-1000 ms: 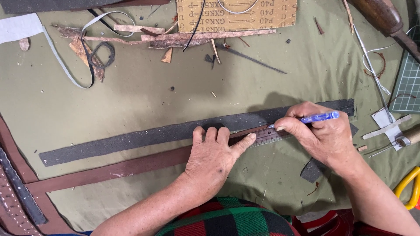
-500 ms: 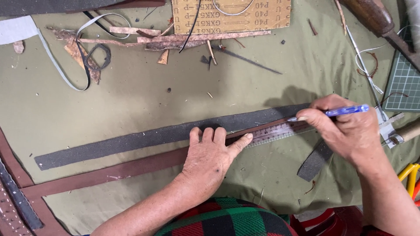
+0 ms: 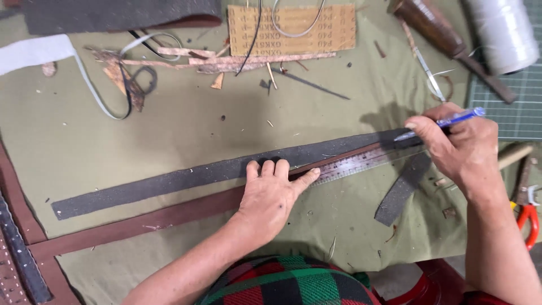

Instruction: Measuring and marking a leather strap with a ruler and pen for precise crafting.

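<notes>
My left hand [image 3: 272, 195] lies flat, fingers spread, pressing down on a metal ruler [image 3: 361, 161] and a long brown leather strip [image 3: 158, 218]. A long dark grey strip [image 3: 186, 178] runs just above the ruler, slanting from lower left to upper right. My right hand [image 3: 463, 149] holds a blue pen [image 3: 451, 121], its tip resting on the right end of the dark strip along the ruler's edge.
A short dark strip piece [image 3: 402, 189] lies below the ruler. A sandpaper sheet [image 3: 293, 28], leather scraps [image 3: 169, 59], a wooden-handled tool [image 3: 437, 34], a white thread spool [image 3: 504, 31], a green cutting mat [image 3: 516, 104] and red-handled scissors [image 3: 528, 217] surround the green cloth.
My right hand has slid the pen rightward along the ruler's edge, from near the left hand's thumb to the strip's right end. The left hand stays pressed in place.
</notes>
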